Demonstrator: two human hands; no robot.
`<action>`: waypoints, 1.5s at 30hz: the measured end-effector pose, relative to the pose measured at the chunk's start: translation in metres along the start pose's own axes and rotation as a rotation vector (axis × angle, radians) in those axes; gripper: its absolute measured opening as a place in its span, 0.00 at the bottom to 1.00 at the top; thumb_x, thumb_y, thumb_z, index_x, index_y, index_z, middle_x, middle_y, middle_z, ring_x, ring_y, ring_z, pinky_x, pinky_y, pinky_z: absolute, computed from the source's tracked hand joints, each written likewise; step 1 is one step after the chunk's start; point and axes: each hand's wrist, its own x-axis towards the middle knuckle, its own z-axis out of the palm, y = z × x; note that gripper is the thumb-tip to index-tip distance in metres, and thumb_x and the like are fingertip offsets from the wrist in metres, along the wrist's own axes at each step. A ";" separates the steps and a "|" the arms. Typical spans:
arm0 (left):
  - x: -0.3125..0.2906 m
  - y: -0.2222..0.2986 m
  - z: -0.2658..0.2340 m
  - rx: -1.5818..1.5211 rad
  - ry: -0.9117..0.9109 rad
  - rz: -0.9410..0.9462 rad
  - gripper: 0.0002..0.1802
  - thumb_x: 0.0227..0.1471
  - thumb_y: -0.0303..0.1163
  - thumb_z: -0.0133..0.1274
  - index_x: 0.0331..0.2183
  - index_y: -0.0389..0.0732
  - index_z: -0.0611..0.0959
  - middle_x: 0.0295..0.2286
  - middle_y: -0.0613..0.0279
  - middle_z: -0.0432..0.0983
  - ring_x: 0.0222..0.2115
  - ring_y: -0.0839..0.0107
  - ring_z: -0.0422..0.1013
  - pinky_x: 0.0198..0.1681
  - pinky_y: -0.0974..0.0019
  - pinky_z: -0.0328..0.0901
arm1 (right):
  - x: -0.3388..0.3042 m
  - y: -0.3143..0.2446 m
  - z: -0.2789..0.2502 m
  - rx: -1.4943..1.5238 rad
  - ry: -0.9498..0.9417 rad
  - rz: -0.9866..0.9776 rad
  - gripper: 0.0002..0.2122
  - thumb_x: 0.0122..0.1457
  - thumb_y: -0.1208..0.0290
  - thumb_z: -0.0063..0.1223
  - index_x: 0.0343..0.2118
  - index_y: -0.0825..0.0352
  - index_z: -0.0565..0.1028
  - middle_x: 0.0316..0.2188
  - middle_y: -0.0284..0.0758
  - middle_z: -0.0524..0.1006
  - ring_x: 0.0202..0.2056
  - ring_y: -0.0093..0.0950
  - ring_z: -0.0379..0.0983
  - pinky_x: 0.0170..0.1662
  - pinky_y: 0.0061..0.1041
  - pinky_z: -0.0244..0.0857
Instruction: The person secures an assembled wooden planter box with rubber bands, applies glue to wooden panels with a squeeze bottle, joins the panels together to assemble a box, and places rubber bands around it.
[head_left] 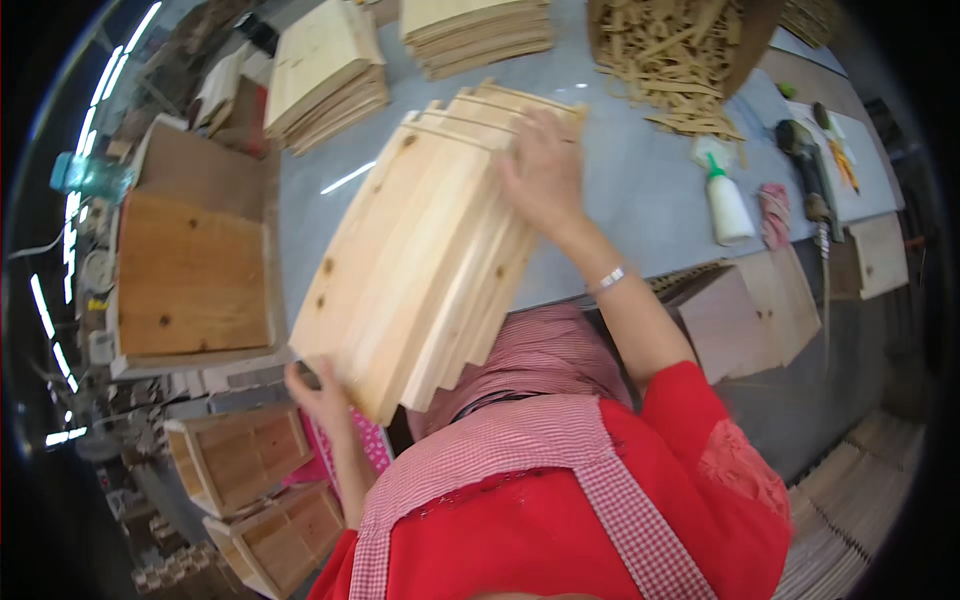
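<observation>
A fanned stack of pale, knotty wooden boards (400, 230) lies slantwise between my hands, its far end over the grey worktable (620, 240) and its near end jutting past the table's edge toward my apron. My right hand (545, 165) grips the far right end of the stack, fingers over the boards' grooved ends. At the near left corner my left hand (325, 395) holds the end of the stack, thumb and fingers around its edge. The undersides of the boards and some fingertips are hidden.
Two more board stacks (325, 70) (475, 35) stand at the table's far side. A box of thin wood strips (670, 60) is at the far right. Nearby are a white glue bottle (730, 208), a pink cloth (774, 215) and a power tool (800, 150). Wooden drawers (240, 460) sit lower left.
</observation>
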 end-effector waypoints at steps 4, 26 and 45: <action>0.018 0.090 -0.012 0.060 -0.007 0.291 0.28 0.56 0.31 0.57 0.56 0.34 0.70 0.57 0.47 0.62 0.57 0.54 0.61 0.57 0.57 0.57 | -0.039 0.097 -0.117 -0.411 0.332 0.117 0.22 0.52 0.62 0.63 0.46 0.71 0.75 0.48 0.48 0.74 0.52 0.47 0.68 0.56 0.43 0.61; 0.031 0.218 0.159 0.355 -0.575 0.846 0.37 0.53 0.57 0.49 0.62 0.56 0.66 0.65 0.56 0.50 0.66 0.48 0.44 0.65 0.37 0.41 | -0.062 0.137 -0.161 0.600 0.522 0.634 0.22 0.60 0.67 0.58 0.53 0.69 0.63 0.42 0.42 0.73 0.33 0.31 0.76 0.26 0.24 0.73; 0.030 0.221 0.155 0.278 -0.579 0.819 0.33 0.54 0.55 0.51 0.60 0.56 0.70 0.63 0.54 0.55 0.65 0.47 0.46 0.64 0.35 0.42 | 0.093 0.122 0.064 0.237 -0.117 0.167 0.27 0.47 0.58 0.68 0.46 0.69 0.70 0.39 0.46 0.77 0.41 0.40 0.75 0.45 0.36 0.68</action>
